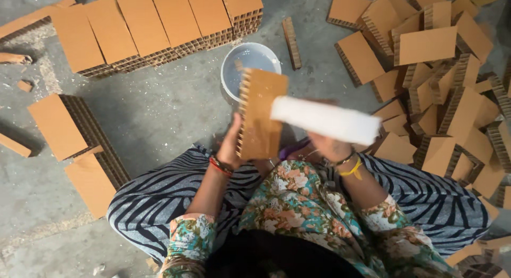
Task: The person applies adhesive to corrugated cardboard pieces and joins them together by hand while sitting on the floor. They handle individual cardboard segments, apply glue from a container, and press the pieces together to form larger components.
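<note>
The cardboard block (260, 114) is being held upright over the lap, left hand (230, 145) fingers gripping its ribbed edge. The right hand (329, 146) is gripping a white roller (324, 120) (blurry) lying across it. A white bucket (250, 65) is sitting just behind on the floor (159, 113), cardboard piles (442, 81) alongside.

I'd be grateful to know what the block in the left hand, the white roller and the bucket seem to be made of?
The block looks like honeycomb cardboard: matte brown paper faces, with open cells showing along its edge. The white roller seems to be foam or a fabric sleeve; motion blur leaves that open. The bucket appears to be smooth white plastic, holding a pale liquid.
</note>
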